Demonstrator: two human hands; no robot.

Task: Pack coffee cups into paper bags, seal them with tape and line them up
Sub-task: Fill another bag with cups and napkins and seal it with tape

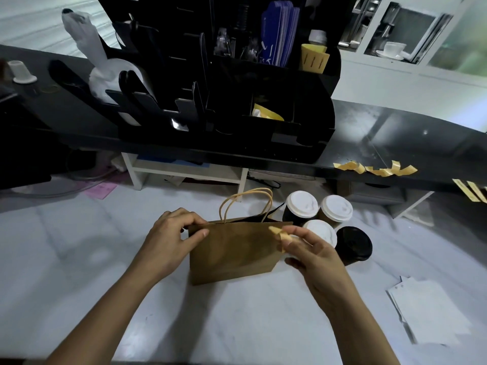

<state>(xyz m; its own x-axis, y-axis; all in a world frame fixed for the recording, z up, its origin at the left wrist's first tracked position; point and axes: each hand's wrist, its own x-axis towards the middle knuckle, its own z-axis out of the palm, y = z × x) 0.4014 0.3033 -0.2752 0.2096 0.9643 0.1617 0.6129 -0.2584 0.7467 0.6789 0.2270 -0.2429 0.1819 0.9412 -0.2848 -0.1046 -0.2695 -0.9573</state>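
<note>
Brown paper bag [232, 255] stands upright on the pale bench [79, 259], roughly centre, mouth closed flat, two twisted paper handles [246, 204] arching above the top edge. Left hand [168, 242] pinches the bag's upper left corner between thumb and fingers. Right hand [311, 252] sits at the upper right corner, thumb and fingertips pinched on a short strip of yellowish tape [280, 234] — the strip is crumpled and lies against or just in front of the bag's top edge; actual contact with the paper cannot be told.

Just right of the bag, four lidded cups in a tight cluster: two with white lids at the back [301, 204] [336, 208], a third white lid [322, 231] partly hidden behind the right hand, and one black-lidded cup [354, 243] at the outer right.

Further back, a black counter [395, 138] runs across at a higher level. More tape strips [376, 168] hang along its front edge, right side — curled, yellowish. A tall black organiser rack [263, 101] stands on it, holding blue sleeves [279, 35] and other stock.

Loose white paper sheets [427, 312] lie at the bench's right side, well apart from the bag. A small clear upturned cup [21, 72] stands far left on the counter.
</note>
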